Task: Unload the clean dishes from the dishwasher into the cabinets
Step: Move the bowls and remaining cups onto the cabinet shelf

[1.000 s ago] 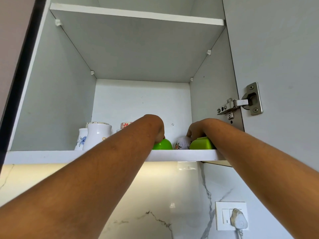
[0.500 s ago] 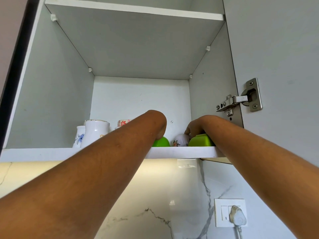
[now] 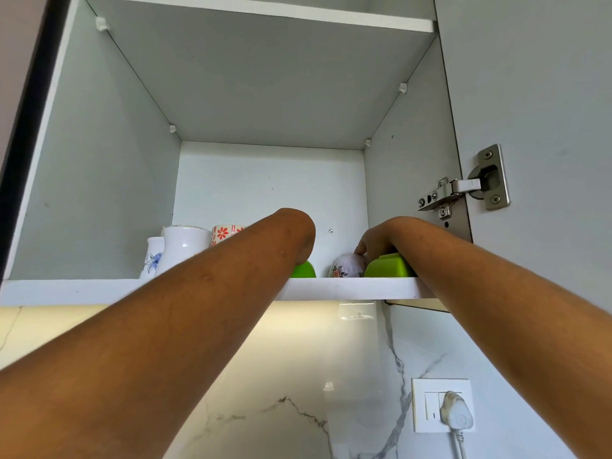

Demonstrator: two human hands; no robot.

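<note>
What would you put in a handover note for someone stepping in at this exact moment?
Left hand: on the left green bowl; grip hidden behind the wrist.
Right hand: on top of the right green bowl, fingers reaching to the floral cup.
Both bowls sit on the shelf, mugs further left.
Done: bowls placed.
Left: release them, withdraw, fetch more dishes.

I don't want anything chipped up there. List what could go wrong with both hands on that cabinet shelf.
1. The right green bowl sits at the shelf front edge; a careless release by the right hand could tip it off.
2. The floral cup touches that bowl, so a nudge may knock them together.
3. The left hand is hidden behind its wrist on the left green bowl, so placement there is partly blind.
</note>
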